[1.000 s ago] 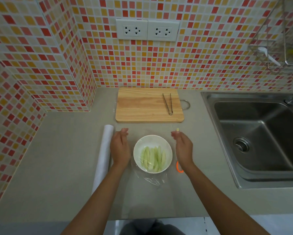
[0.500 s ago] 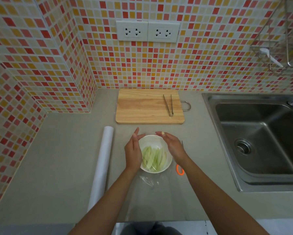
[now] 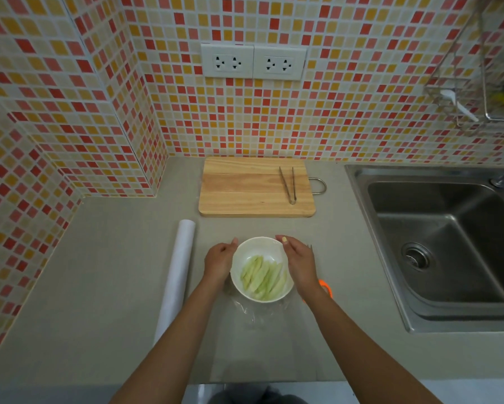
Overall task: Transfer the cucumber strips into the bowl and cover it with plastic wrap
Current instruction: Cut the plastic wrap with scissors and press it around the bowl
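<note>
Both hands have closed in on the bowl (image 3: 261, 249) since a second ago, when they hovered apart on either side of it. The left hand (image 3: 219, 262) now cups the bowl's left rim, fingers curled against it; the right hand (image 3: 299, 262) lies along the right rim, fingers bent over the edge, pressing wrap (image 3: 252, 309) that shows crumpled at the near side. The strips (image 3: 264, 277) lie inside the bowl. The roll (image 3: 176, 275), board (image 3: 245, 188) and tongs (image 3: 288, 185) have not moved. No writing is readable anywhere.
</note>
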{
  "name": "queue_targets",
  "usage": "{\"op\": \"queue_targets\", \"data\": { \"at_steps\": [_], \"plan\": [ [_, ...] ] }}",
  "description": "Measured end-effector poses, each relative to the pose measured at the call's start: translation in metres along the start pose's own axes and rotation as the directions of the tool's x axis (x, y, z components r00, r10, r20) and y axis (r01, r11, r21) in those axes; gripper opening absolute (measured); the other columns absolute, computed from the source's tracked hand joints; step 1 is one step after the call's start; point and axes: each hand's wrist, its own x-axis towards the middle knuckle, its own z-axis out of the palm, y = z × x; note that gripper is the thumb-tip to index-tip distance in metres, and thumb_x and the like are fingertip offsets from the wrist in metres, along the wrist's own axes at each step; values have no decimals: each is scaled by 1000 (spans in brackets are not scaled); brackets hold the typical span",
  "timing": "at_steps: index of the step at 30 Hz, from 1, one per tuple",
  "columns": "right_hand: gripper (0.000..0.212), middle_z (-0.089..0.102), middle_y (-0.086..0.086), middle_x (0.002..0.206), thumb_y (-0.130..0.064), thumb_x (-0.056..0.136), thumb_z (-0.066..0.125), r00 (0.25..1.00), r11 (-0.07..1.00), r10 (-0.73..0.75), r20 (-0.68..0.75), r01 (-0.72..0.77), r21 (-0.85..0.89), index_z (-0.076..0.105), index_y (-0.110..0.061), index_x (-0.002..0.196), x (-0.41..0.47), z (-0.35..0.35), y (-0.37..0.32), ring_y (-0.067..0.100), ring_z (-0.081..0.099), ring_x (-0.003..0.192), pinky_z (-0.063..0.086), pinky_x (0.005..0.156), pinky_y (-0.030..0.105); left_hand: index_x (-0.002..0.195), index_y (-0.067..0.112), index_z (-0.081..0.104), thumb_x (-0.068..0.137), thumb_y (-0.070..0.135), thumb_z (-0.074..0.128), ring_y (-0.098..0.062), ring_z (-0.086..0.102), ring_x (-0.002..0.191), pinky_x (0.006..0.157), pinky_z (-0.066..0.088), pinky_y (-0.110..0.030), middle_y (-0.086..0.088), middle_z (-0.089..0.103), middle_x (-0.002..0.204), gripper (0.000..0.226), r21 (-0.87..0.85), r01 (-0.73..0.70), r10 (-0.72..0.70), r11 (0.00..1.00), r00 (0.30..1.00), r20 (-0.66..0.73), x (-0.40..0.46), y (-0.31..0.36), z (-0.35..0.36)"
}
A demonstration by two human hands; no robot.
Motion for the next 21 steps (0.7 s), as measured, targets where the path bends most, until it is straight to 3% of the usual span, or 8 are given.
{"op": "queue_targets", "data": {
  "at_steps": [5,11,16,19,21],
  "plan": [
    [26,70,9,109,-12,98,48,998,999,39,-39,-37,34,69,-5,112,-2,0,5,21,64,105,51,94,36,78,5,57,99,37,45,-22,56,75,68,42,-32,-8,60,79,39,-22,4,-2,1000,997,78,-2,0,-2],
    [26,69,13,113,-9,98,46,998,994,59,-23,-57,94,67,-3,114,-5,-3,8,21,63,103,50,91,35,69,14,40,99,24,47,-15,43,66,59,35,-26,3,45,65,33,-48,-175,172,983,983,-61,-8,-11,3],
    [32,67,10,117,-12,100,40,991,982,134,-20,-130,137,65,-5,118,-9,1,11,23,61,109,47,99,39,66,14,41,98,21,51,-10,43,61,59,37,-24,2,47,64,33,-170,-141,127,975,988,-91,-9,-14,7],
    [32,67,13,103,-19,100,41,969,940,247,14,-243,238,68,-3,106,-12,2,13,26,60,98,47,91,38,67,13,43,97,21,53,-11,44,61,59,37,-26,1,47,64,33,-205,-121,104,971,990,-92,-7,-15,8],
    [29,66,17,94,-20,99,47,974,954,227,-25,-217,205,68,0,97,-11,1,13,24,58,89,45,82,35,69,10,46,96,22,53,-10,45,61,58,38,-24,1,49,65,31,-198,-122,105,973,990,-97,-6,-16,8]
  ]
}}
